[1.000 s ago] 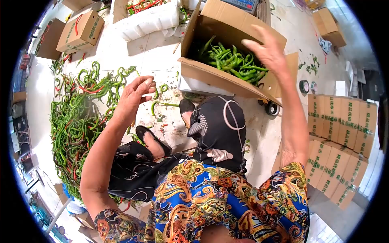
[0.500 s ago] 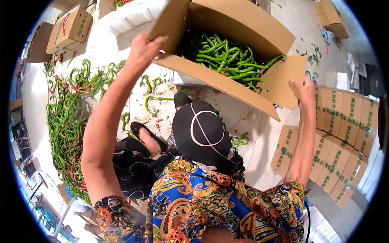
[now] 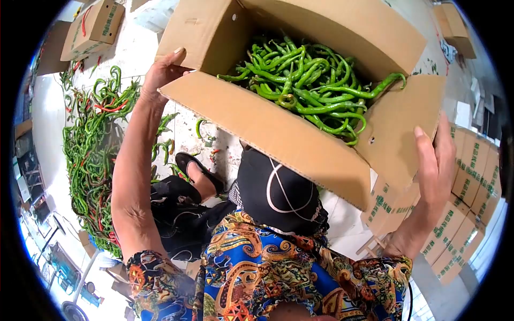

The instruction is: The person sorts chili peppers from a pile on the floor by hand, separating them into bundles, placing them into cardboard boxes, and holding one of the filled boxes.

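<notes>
An open cardboard box (image 3: 267,136), its flaps spread, is held up in front of me with long green chili peppers (image 3: 321,85) inside. One pepper sticks out over the right flap. At the upper left, my left hand (image 3: 165,72) grips the box's corner where two flaps meet, thumb on top. My right hand (image 3: 436,160) clasps the right flap at its outer edge, with its thumb on the inner face and the other fingers partly hidden behind. The box's underside is out of sight.
A long pile of green and red peppers (image 3: 88,171) lies on the floor at left. Printed flat cartons or boxes (image 3: 455,224) are stacked at right. A closed carton (image 3: 93,29) stands at upper left, another box (image 3: 454,29) at upper right. My shoe (image 3: 198,171) is below the box.
The box has come up closer to me, looks larger and has shifted right. Both hands have moved with it; the left hand now wraps the corner, and scattered peppers below are more covered.
</notes>
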The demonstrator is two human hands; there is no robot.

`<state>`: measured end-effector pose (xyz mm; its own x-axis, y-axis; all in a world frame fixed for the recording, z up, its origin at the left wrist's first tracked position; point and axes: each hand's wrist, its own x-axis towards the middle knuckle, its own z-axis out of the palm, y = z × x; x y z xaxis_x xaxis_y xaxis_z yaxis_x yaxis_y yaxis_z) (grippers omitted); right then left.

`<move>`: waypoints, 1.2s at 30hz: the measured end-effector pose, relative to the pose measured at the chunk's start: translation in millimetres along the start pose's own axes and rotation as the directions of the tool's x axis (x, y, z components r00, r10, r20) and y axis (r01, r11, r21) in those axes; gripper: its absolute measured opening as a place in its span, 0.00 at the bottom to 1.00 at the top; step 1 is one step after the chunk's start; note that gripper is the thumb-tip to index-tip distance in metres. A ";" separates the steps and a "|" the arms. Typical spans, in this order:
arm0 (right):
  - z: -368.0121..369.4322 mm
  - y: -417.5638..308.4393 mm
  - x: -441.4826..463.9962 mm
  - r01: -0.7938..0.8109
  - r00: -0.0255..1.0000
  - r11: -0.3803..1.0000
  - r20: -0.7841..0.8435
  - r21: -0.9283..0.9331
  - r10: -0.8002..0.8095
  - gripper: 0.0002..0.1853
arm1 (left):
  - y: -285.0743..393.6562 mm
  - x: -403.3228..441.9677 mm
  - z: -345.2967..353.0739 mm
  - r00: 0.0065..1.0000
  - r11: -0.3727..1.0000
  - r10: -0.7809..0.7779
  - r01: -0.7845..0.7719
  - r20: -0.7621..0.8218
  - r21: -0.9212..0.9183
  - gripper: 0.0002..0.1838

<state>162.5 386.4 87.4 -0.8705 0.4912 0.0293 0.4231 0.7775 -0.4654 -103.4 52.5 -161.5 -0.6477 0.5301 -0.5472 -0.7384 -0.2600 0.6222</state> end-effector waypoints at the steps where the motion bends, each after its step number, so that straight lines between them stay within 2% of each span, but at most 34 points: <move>1: 1.5 -4.5 -0.7 0.034 0.999 0.999 -0.015 0.008 -0.034 0.22 | -1.0 1.8 -1.8 1.000 1.000 0.007 -0.007 0.018 -0.016 0.19; 5: 3.7 -23.1 -3.3 0.154 0.987 0.987 -0.046 -0.051 -0.157 0.24 | 1.5 2.6 -0.4 0.997 0.999 0.023 -0.020 0.076 -0.047 0.21; 8: 8.6 -32.7 -2.6 0.116 0.988 0.991 -0.092 -0.070 -0.122 0.26 | -1.5 2.2 2.4 0.998 0.998 0.047 -0.046 0.042 -0.040 0.23; 14: 6.2 -35.1 -3.5 0.113 0.992 0.989 -0.053 -0.093 -0.118 0.27 | -5.4 -3.6 7.6 0.996 0.988 0.010 0.005 0.092 -0.156 0.22; 17: 9.4 -30.8 -5.4 0.140 0.986 0.989 -0.088 -0.056 -0.145 0.27 | -8.9 1.1 2.7 0.991 0.994 0.039 -0.026 0.128 -0.105 0.26; 21: 6.8 -28.5 -5.9 0.150 0.984 0.987 -0.093 -0.052 -0.154 0.27 | -9.3 7.7 -9.4 0.975 0.984 -0.035 0.073 0.221 -0.165 0.26; 24: 5.8 -27.2 -5.1 0.158 0.982 0.986 -0.097 -0.060 -0.164 0.27 | -9.9 4.6 -5.9 0.988 0.984 -0.003 0.031 0.154 -0.178 0.23; 27: 6.8 -23.8 -3.9 0.160 0.982 0.987 -0.097 -0.028 -0.162 0.27 | -11.7 5.8 -5.5 0.988 0.981 -0.013 0.043 0.156 -0.191 0.24; 31: 3.2 -26.5 -5.1 0.097 0.994 0.995 -0.057 -0.021 -0.098 0.27 | -14.1 5.6 -4.0 0.990 0.994 0.039 -0.024 0.136 -0.109 0.25; 36: 6.1 -23.6 -4.0 0.128 0.989 0.991 -0.073 -0.031 -0.130 0.27 | -14.2 3.1 1.3 0.995 0.992 0.044 -0.033 0.088 -0.123 0.26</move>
<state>154.5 363.7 92.9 -0.8975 0.4133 0.1540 0.3156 0.8457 -0.4304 -94.7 58.9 -171.2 -0.6605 0.5873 -0.4679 -0.7342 -0.3747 0.5661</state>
